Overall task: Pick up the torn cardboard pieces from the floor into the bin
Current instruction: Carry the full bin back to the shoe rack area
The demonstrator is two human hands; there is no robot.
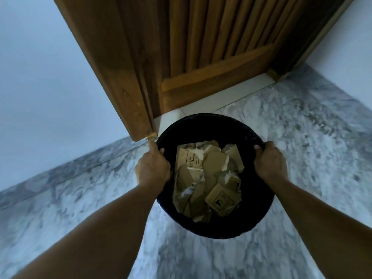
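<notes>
A round black bin [209, 125] sits in the middle of the head view, in front of me. Several torn brown cardboard pieces [209, 178] lie piled inside it, some with printed shipping symbols. My left hand [153, 166] grips the bin's left rim, thumb hooked over the edge. My right hand [269, 164] grips the right rim the same way. Both forearms reach in from the bottom corners. I see no cardboard on the floor around the bin.
The floor [302, 127] is grey-white marble. A wooden door [201, 47] stands just behind the bin, its frame [112, 67] ending at the bin's left. White walls flank it on the left [50, 77] and at the far right.
</notes>
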